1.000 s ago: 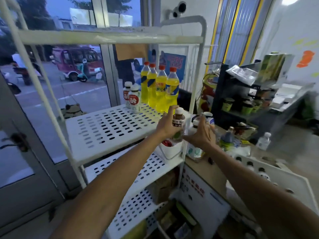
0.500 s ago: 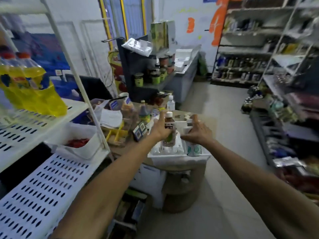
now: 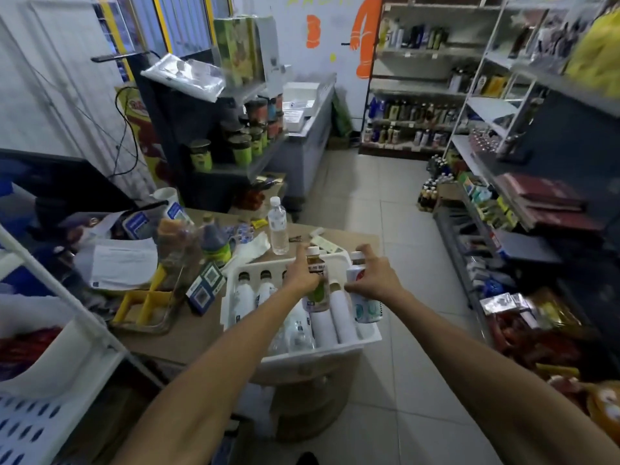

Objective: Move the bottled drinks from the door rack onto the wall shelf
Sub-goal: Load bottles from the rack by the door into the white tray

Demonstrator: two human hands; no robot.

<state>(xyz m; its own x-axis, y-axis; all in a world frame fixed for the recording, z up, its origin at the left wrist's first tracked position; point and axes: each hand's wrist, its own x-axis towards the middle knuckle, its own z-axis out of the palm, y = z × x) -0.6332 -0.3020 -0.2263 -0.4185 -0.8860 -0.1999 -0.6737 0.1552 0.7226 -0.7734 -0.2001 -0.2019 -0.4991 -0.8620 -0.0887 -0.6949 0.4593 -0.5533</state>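
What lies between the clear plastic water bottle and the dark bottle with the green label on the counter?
Head view: crumpled white paper and small blue-printed packets lie between them.

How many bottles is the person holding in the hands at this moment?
2. The left hand grips a brown-label bottle over the white basket; the right hand grips a white bottle beside it. More may be hidden behind the hands.
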